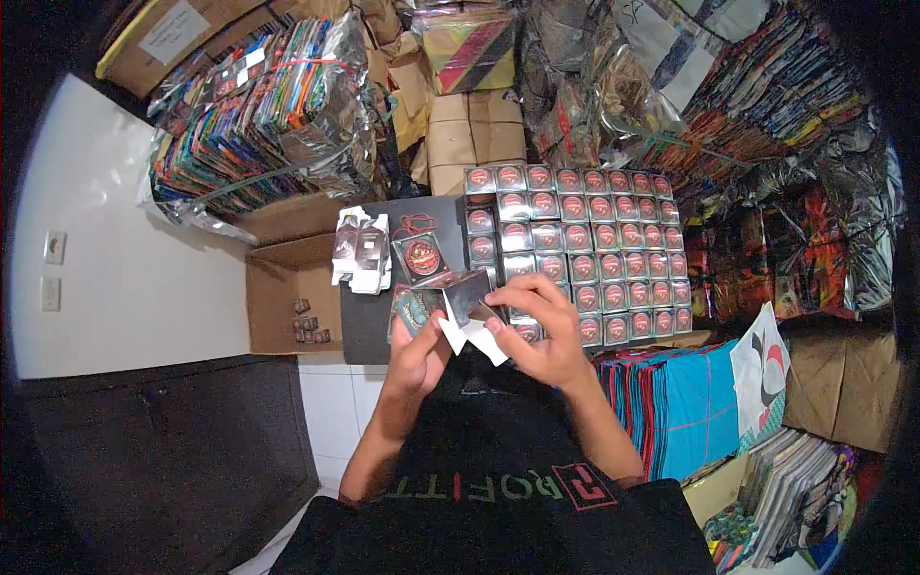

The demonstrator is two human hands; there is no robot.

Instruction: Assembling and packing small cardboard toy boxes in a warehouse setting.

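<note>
One flat dark-grey table: under the work, apparently for easy reach.
Square silver boxes with red round emblems: close rows, face up, probably for counting.
Right hand: pinching a glossy dark carton with white flaps.
Left hand: thumb pressed on a flap, seemingly steadying; fingers partly hidden.
Carton: between both hands, tilted, flaps spread.

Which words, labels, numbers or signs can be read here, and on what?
Black shirt: coloured lettering, red square emblem; wording not copied.
Held box: no readable print.
Small boxes in rows: red emblems, too small to read.
White boxes and teal pack: print too small.
White label on carton: too blurred.
</note>
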